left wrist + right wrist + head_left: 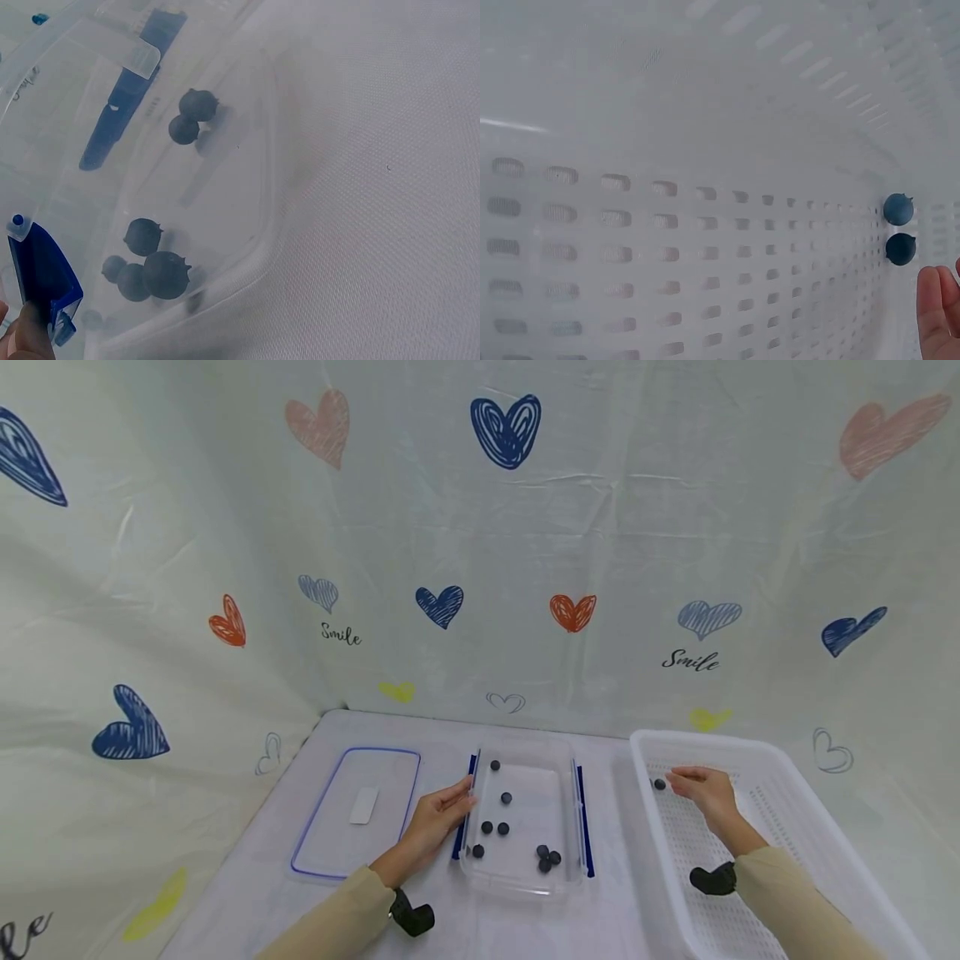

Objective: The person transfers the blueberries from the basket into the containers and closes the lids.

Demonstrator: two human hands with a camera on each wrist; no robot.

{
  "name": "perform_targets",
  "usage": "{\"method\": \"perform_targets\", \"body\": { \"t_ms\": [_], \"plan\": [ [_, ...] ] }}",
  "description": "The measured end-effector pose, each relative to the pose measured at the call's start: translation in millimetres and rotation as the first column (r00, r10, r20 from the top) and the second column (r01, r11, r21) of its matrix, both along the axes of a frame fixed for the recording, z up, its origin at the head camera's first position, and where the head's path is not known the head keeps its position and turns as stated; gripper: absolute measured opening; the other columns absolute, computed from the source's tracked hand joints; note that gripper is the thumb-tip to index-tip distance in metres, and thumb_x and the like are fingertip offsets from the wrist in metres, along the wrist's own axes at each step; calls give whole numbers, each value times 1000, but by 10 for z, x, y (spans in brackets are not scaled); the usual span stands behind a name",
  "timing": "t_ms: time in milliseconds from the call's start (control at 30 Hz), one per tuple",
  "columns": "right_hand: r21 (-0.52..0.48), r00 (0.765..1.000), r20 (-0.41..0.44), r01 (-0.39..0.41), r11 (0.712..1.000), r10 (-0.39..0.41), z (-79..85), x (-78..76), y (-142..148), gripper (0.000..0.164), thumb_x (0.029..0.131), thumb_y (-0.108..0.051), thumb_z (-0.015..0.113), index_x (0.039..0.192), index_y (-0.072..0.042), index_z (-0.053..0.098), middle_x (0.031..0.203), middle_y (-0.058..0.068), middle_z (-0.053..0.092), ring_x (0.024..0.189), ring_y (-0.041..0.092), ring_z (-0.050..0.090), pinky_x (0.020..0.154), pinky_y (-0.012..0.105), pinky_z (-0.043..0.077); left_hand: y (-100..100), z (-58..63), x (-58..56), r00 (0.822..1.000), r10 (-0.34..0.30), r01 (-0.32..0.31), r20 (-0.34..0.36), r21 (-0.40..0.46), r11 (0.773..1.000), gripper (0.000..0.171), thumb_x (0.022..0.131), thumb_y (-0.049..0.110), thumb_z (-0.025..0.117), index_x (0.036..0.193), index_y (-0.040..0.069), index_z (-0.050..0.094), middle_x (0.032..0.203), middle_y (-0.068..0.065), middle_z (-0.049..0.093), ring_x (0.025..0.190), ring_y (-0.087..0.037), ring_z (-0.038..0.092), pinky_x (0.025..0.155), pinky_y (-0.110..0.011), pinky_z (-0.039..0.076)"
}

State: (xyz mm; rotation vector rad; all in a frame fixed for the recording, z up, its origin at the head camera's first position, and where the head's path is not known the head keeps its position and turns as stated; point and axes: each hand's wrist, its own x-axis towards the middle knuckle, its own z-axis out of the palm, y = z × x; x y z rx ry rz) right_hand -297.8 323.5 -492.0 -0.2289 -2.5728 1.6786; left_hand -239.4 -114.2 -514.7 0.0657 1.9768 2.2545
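My left hand (437,820) grips the left side of a clear plastic box (517,887), with fingertips at its blue latch (46,274). Several dark blueberries (506,797) lie spread over the box floor, and a few of them cluster at the front right. To the right, my right hand (705,792) reaches down into a white perforated basket (678,906). Its fingers (930,300) point at a blueberry (901,249) by the basket wall, with a gap between them. Beside that berry is a paler round blueberry (898,209).
A clear lid (322,872) with a blue rim and a white label (363,806) lies left of the box. Another blue latch (585,822) hangs unfastened along the box's right side. A curtain (450,535) printed with hearts stands behind the white-covered table (517,935).
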Motion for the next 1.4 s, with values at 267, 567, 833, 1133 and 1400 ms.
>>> {"method": "perform_targets", "body": {
  "t_ms": [267, 567, 833, 1133, 1400],
  "plan": [
    [16, 1000, 14, 25, 1000, -25, -139, -58, 33, 44, 86, -12, 65, 114, 19, 52, 88, 11, 68, 74, 17, 67, 73, 32, 56, 3, 20, 16, 1000, 2, -2, -10, 0, 1000, 54, 86, 20, 65, 135, 5, 45, 139, -12, 39, 127, -24, 38, 95, -26, 41],
    [134, 997, 40, 62, 989, -68, -226, -74, 11, 40, 85, -15, 65, 110, 15, 56, 83, 10, 67, 71, 20, 65, 63, 27, 54, 7, 13, 2, 1000, 3, -3, -15, -12, 1000, 55, 86, 21, 65, 134, 5, 45, 139, -12, 40, 127, -25, 38, 95, -27, 41],
    [173, 996, 28, 73, 982, -79, -301, -117, -17, 38, 85, -16, 65, 108, 14, 58, 84, 13, 66, 74, 25, 62, 56, 20, 49, 14, -4, -1, 1000, 14, -14, -7, -38, 999, 57, 84, 24, 68, 134, 5, 47, 138, -11, 43, 126, -24, 40, 93, -25, 42],
    [229, 997, -2, 78, 970, -80, -330, -145, -76, 31, 84, -12, 66, 103, 12, 61, 91, 23, 65, 77, 28, 63, 60, 30, 54, 9, 14, -5, 1000, 6, -6, -21, -28, 1000, 56, 86, 22, 66, 134, 4, 45, 139, -12, 40, 127, -25, 38, 95, -25, 40],
    [258, 997, -24, 71, 964, -67, -337, -149, -79, 27, 83, -7, 66, 101, 12, 62, 89, 23, 64, 74, 26, 62, 62, 35, 54, 4, 133, 50, 1000, -18, 18, -4, -13, 1000, 53, 87, 14, 64, 134, 0, 43, 139, -14, 39, 128, -28, 36, 95, -28, 40]
  ]
}}
